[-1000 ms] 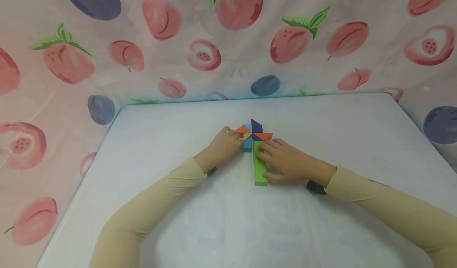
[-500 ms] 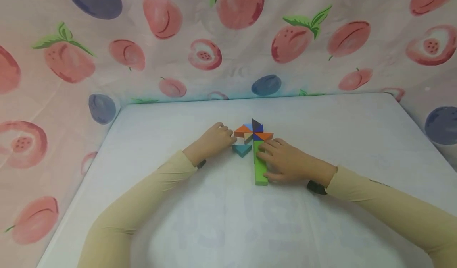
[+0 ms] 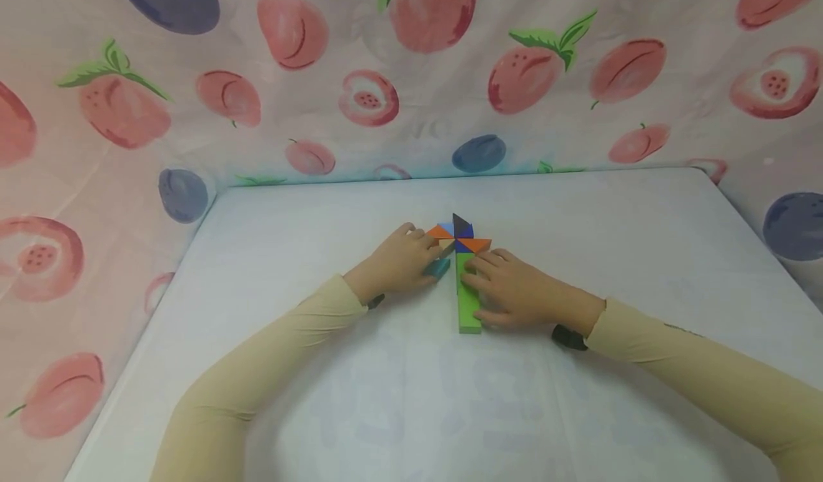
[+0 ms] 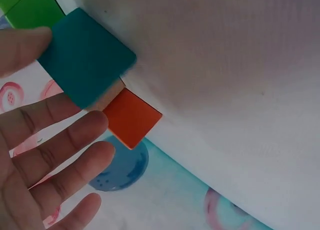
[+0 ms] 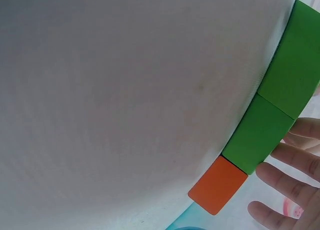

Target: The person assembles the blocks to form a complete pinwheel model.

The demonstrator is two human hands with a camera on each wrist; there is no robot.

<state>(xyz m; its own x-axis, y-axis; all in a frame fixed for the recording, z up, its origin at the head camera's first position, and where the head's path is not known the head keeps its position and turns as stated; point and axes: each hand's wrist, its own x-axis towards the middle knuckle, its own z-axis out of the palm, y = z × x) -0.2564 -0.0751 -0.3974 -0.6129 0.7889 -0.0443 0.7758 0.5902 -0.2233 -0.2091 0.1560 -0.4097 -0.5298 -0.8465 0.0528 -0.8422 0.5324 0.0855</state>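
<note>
In the head view, my left hand (image 3: 397,259) pinches a teal triangular block (image 3: 439,268) at the left of a pinwheel-like block figure. The left wrist view shows the teal block (image 4: 87,58) between thumb and index finger; the other fingers are spread. An orange triangular block (image 4: 132,117) and a pale wooden one lie beyond it. My right hand (image 3: 517,289) rests its fingertips along the green blocks (image 3: 468,314), which form a stem below the pinwheel. In the right wrist view two green blocks (image 5: 290,60) lie end to end beside loosely extended fingers.
The figure's upper part has an orange block (image 3: 477,244) at right, a dark upright triangle (image 3: 460,226), and blue pieces. All stand on a white-covered table (image 3: 411,410). A fruit-print cloth (image 3: 437,89) hangs behind and at the sides.
My left hand drew back, leaving the teal block lying turned with a corner toward me. It has since moved in again and grips that block, angled differently. The right hand has stayed on the green blocks.
</note>
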